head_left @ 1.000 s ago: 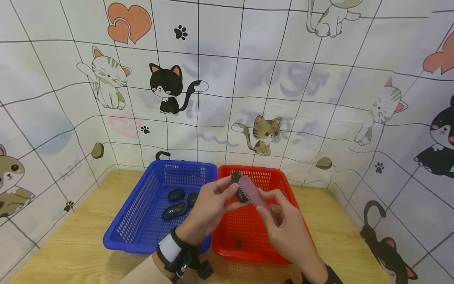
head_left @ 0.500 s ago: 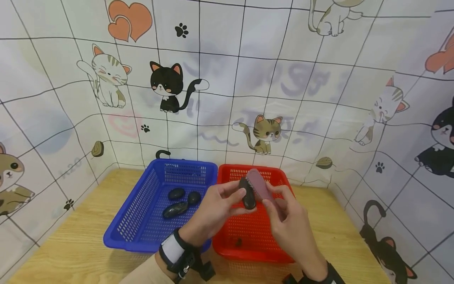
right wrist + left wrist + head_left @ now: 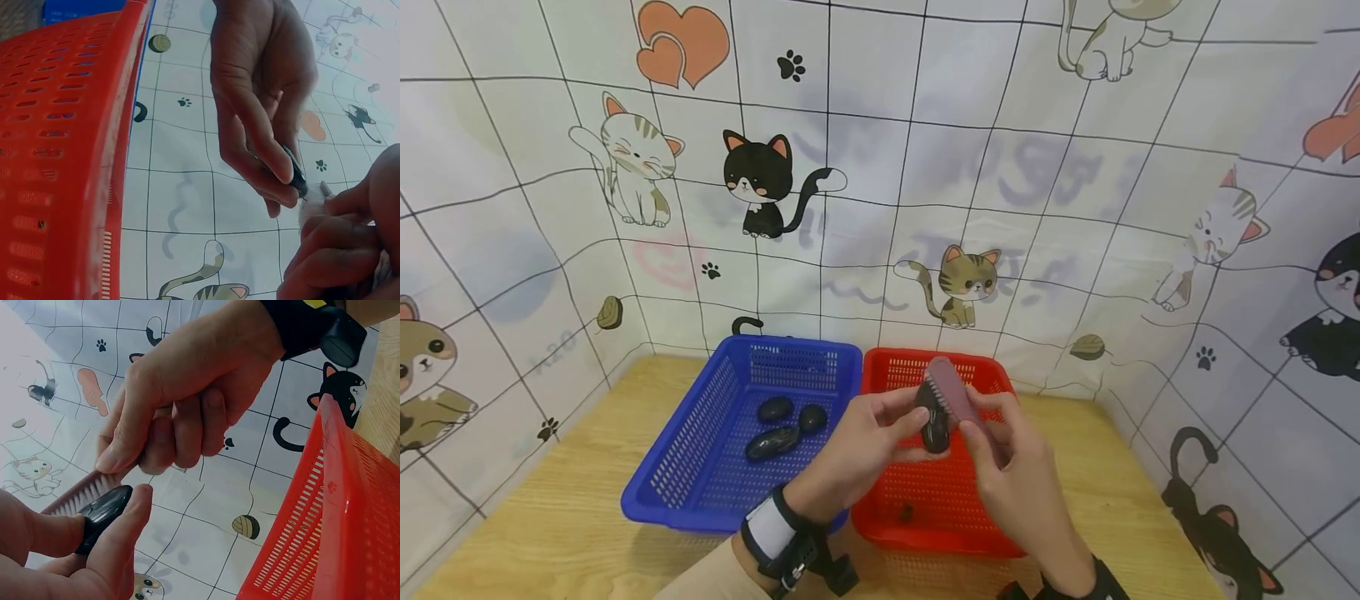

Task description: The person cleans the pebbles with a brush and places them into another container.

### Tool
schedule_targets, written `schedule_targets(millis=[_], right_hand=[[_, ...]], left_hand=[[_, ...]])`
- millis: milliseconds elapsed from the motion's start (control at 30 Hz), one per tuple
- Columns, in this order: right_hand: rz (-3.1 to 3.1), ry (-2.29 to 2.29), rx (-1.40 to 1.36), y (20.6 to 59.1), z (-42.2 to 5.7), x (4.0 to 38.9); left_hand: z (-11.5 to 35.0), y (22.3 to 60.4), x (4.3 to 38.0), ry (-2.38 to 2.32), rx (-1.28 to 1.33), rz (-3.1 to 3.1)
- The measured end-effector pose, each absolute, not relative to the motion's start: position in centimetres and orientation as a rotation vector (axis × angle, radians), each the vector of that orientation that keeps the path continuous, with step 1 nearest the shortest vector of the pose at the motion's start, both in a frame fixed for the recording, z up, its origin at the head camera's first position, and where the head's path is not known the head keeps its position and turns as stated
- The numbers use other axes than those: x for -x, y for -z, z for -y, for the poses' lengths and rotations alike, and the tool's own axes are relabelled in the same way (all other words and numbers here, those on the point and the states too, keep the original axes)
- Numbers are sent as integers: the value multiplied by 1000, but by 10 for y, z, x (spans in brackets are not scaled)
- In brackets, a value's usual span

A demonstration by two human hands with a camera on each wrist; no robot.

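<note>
My left hand [image 3: 868, 442] pinches a dark, glossy oval stone [image 3: 935, 425] between thumb and fingers, above the red basket [image 3: 880, 533]. In my right hand [image 3: 1018, 467] is a mauve brush [image 3: 951, 387], gripped by its handle. Its pale bristles [image 3: 94, 494] face the stone and meet its upper end in the head view. The left wrist view shows the stone [image 3: 103, 519] held along its edges, with the bristles right behind it. Fingers partly cover the stone [image 3: 297, 175] in the right wrist view.
A blue basket [image 3: 647, 500] stands left of the red one, holding several dark stones [image 3: 772, 443]. A small dark brown bit [image 3: 906, 512] lies in the red basket. Both baskets rest on a wooden table [image 3: 572, 467] before a cat-patterned wall covering [image 3: 865, 167].
Both hands have shifted slightly right. The stone has moved right and lower against the brush and turned more upright, while the brush has risen a little.
</note>
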State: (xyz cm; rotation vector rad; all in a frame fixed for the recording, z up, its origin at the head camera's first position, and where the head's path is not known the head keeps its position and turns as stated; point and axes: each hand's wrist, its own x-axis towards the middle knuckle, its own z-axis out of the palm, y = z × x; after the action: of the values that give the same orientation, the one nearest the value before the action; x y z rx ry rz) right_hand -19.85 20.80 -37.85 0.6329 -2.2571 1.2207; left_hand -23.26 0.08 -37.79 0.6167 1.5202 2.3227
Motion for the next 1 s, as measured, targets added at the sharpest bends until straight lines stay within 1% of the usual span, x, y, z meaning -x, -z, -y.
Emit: schedule_targets(millis=[200, 367, 533, 733, 1000], right_hand=[[2271, -1376, -514, 359, -202, 186], [2316, -1495, -426, 364, -210, 192], [2322, -1550, -463, 373, -217, 198], [2329, -1604, -563, 372, -214, 196], [2354, -1625, -539, 374, -207, 193]], left_hand=[[4, 377, 235, -2393, -528, -1424], [5, 377, 237, -2439, -482, -1378], [4, 377, 238, -2468, -466, -1307], [3, 376, 237, -2500, -435, -1259], [-2, 378, 236, -2483, -352, -1276]])
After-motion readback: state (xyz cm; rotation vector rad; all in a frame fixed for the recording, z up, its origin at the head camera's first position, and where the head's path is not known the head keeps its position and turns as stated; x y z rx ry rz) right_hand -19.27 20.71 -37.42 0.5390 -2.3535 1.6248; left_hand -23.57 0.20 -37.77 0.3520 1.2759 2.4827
